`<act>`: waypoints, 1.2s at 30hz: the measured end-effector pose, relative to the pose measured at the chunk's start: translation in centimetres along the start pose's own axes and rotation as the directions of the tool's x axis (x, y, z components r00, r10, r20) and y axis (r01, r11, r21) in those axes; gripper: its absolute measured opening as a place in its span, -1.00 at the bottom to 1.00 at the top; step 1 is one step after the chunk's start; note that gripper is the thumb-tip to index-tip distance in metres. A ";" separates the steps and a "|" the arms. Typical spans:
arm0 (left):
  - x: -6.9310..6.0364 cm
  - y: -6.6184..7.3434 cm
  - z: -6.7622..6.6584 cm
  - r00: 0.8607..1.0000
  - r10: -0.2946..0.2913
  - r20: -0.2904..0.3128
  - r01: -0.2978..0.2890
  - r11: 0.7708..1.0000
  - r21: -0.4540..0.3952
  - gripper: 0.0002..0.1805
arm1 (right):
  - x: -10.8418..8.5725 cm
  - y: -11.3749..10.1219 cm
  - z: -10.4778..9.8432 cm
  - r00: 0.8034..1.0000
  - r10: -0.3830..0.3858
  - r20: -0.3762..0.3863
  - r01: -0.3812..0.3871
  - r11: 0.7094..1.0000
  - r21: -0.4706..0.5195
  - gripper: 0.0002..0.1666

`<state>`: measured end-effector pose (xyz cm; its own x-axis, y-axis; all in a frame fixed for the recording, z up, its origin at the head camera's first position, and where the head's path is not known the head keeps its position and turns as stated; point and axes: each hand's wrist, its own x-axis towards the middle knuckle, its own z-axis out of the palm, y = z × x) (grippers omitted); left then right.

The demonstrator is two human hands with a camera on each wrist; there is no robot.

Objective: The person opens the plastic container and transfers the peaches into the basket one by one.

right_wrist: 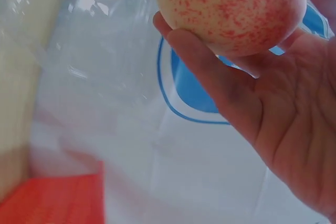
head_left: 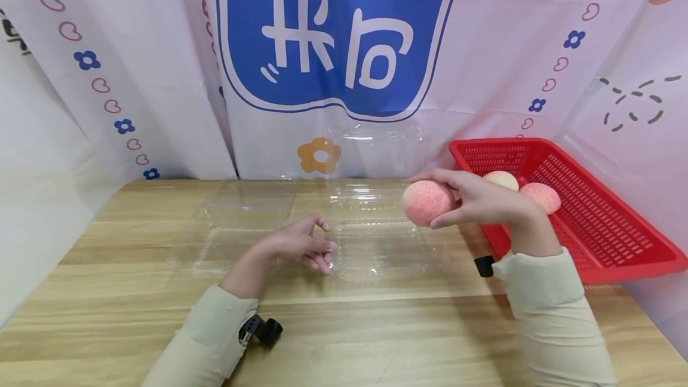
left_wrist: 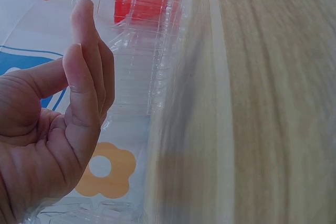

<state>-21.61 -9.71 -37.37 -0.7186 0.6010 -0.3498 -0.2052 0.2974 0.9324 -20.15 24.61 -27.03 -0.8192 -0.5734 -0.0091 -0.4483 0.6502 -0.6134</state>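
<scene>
My right hand (head_left: 478, 199) grips a pink and cream speckled peach (head_left: 427, 203) between thumb and fingers, held up off the table. The same peach (right_wrist: 231, 9) fills the top of the right wrist view. Below and left of it an open clear plastic clamshell box (head_left: 381, 246) lies on the table, its lid raised against the backdrop. At this box's left side is my left hand (head_left: 301, 245), fingers loosely bent and holding nothing; whether the fingertips touch the box I cannot tell. In the left wrist view the left hand (left_wrist: 68, 108) shows a gap between thumb and fingers.
A red plastic basket (head_left: 618, 226) stands at the right with a pale peach (head_left: 500, 180) and a pink peach (head_left: 541, 197) visible inside. Another clear box (head_left: 231, 229) lies at the left. A printed cloth (head_left: 484, 46) hangs behind the wooden table (head_left: 349, 339).
</scene>
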 end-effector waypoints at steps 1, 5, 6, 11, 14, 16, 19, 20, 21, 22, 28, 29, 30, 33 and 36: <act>0.0 0.0 0.0 1.000 0.001 0.001 -0.001 1.000 0.000 -0.59 | -0.2 -0.1 -0.4 1.000 -0.001 -0.004 0.001 1.000 -0.007 -0.15; 0.0 0.0 -0.1 1.000 -0.006 0.003 0.006 1.000 0.000 -0.57 | -1.2 -0.7 -2.1 0.999 0.026 -0.020 -0.026 1.000 0.006 -0.18; 0.0 0.0 0.0 1.000 -0.005 0.004 0.005 1.000 0.000 -0.56 | -1.4 -0.8 -2.5 0.999 0.039 -0.021 -0.038 0.999 0.016 -0.18; -0.1 0.1 -0.1 1.000 -0.007 0.002 0.007 1.000 0.004 -0.53 | -2.7 -1.1 -4.6 0.993 0.106 -0.055 -0.107 0.994 -0.018 -0.18; -0.1 0.1 -0.1 1.000 -0.015 -0.005 0.015 1.000 -0.003 -0.54 | -3.5 -0.7 -5.6 0.985 0.148 -0.093 -0.154 0.986 -0.062 -0.16; -0.1 0.1 0.0 1.000 -0.017 -0.002 0.017 1.000 -0.002 -0.53 | -4.0 -0.3 -6.0 0.979 0.169 -0.116 -0.179 0.981 -0.080 -0.17; 0.0 0.0 0.1 1.000 -0.023 -0.001 0.023 1.000 -0.004 -0.52 | -4.8 0.7 -6.5 0.975 0.166 -0.146 -0.180 0.979 -0.092 -0.18; 0.0 -0.1 0.1 1.000 -0.022 0.001 0.022 1.000 -0.001 -0.52 | -5.0 1.1 -6.6 0.975 0.158 -0.158 -0.174 0.980 -0.098 -0.17; 0.0 -0.1 0.1 1.000 -0.022 0.002 0.022 1.000 0.001 -0.51 | -5.2 1.5 -6.8 0.975 0.148 -0.167 -0.165 0.981 -0.097 -0.17; 0.0 -0.1 0.2 1.000 -0.021 0.002 0.021 1.000 0.002 -0.51 | -5.4 1.9 -6.9 0.974 0.136 -0.179 -0.155 0.983 -0.096 -0.16; 0.1 -0.1 0.3 1.000 -0.019 -0.004 0.019 1.000 0.001 -0.52 | -6.8 4.6 -7.7 0.967 0.102 -0.234 -0.128 0.987 -0.098 -0.18; 0.1 -0.1 0.3 1.000 -0.019 -0.005 0.019 1.000 -0.001 -0.52 | -7.0 5.0 -7.8 0.966 0.096 -0.240 -0.124 0.987 -0.101 -0.18; 0.1 -0.1 0.3 1.000 -0.019 -0.005 0.019 1.000 -0.003 -0.52 | -7.2 5.4 -8.0 0.965 0.088 -0.248 -0.117 0.988 -0.104 -0.18; 0.0 0.0 0.3 1.000 -0.018 -0.005 0.018 1.000 -0.006 -0.52 | -7.7 6.5 -8.5 0.960 0.070 -0.269 -0.103 0.989 -0.110 -0.18; -0.1 0.0 0.1 1.000 -0.008 -0.001 0.008 1.000 -0.001 -0.53 | -8.3 7.7 -9.2 0.960 0.078 -0.270 -0.109 0.989 -0.102 -0.20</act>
<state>-21.47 -9.66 -37.32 -0.7175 0.5977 -0.3576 -0.2122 0.3014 0.9296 -20.12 38.96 -24.48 -0.9179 -0.3647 0.1566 -0.3901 0.7565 -0.5249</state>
